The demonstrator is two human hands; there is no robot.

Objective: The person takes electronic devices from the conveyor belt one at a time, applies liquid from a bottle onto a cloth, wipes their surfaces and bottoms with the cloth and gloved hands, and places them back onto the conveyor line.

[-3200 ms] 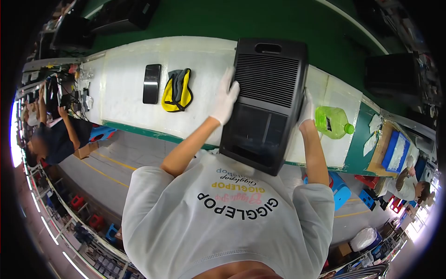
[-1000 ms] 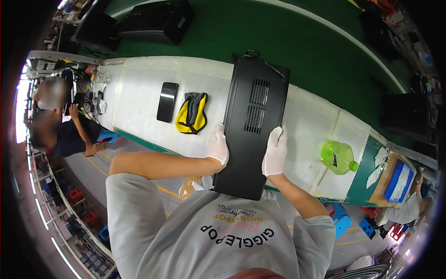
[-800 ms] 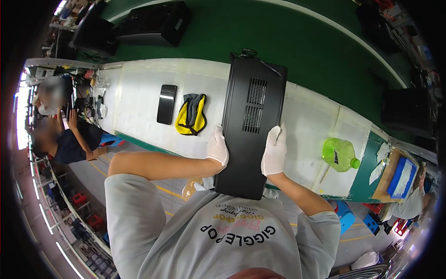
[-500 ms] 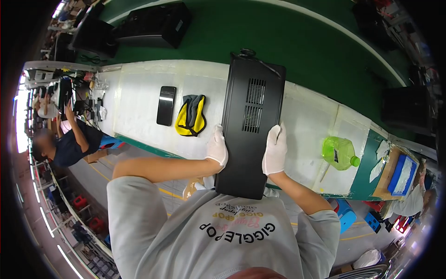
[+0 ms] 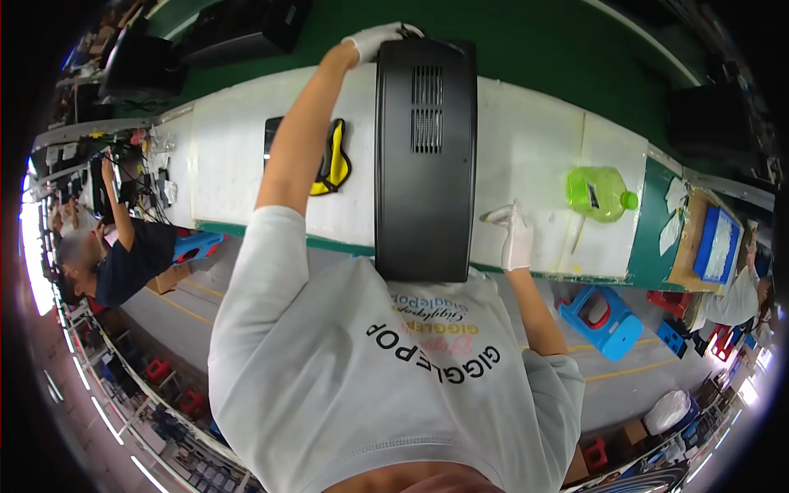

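A black appliance [image 5: 425, 189] with two vent grilles stands on the white table [image 5: 234, 148], its near end against my shirt. My left hand [image 5: 380, 41], in a white glove, reaches to the far end of the appliance, by a dark cable [image 5: 411, 31]; its fingers are partly hidden there. To the right of the appliance, my gloved right hand [image 5: 513, 234] is off it, with fingers apart and nothing held. A yellow and grey cloth [image 5: 335, 164] and a dark phone [image 5: 270, 135] lie to the left, both partly covered by my left forearm.
A green bottle [image 5: 600, 194] lies on the table's right part. Beyond it is a blue tray [image 5: 717, 245]. A blue stool [image 5: 604, 324] stands below the table edge. A person in dark clothing [image 5: 136, 255] is at the far left, and black units stand beyond the table.
My left hand has left the appliance's left side and moved to its far end. My right hand has come off the right side. Earlier, the appliance was turned from its grilled front to this face.
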